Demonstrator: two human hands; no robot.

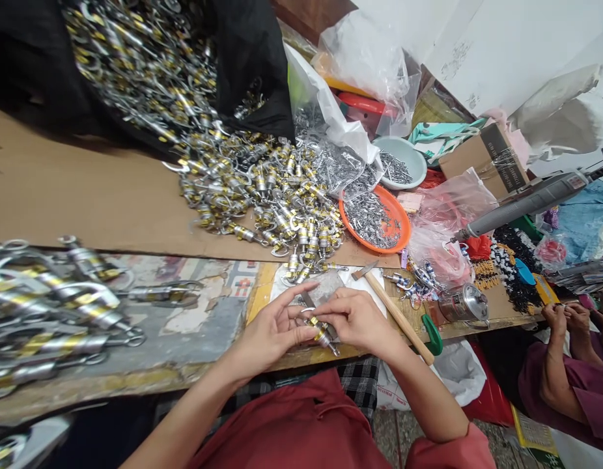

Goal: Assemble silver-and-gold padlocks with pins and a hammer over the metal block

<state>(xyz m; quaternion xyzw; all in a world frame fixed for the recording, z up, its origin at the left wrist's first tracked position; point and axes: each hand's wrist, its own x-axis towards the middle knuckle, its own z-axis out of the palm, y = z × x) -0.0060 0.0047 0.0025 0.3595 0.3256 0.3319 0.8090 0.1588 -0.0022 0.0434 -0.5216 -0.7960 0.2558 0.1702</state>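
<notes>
My left hand and my right hand meet at the table's front edge, both pinched on one small silver and gold metal clasp. The left fingers curl around its upper end, the right fingers press on it from the right. Under the hands lies a grey metal block on white paper. Just beyond it spreads a big heap of the same clasps, spilling from a black bag.
A wooden-handled hammer lies right of my hands. An orange dish and a pale bowl hold small metal parts. More clasps pile at left. A rotary tool hangs at right. Another person's hands work at far right.
</notes>
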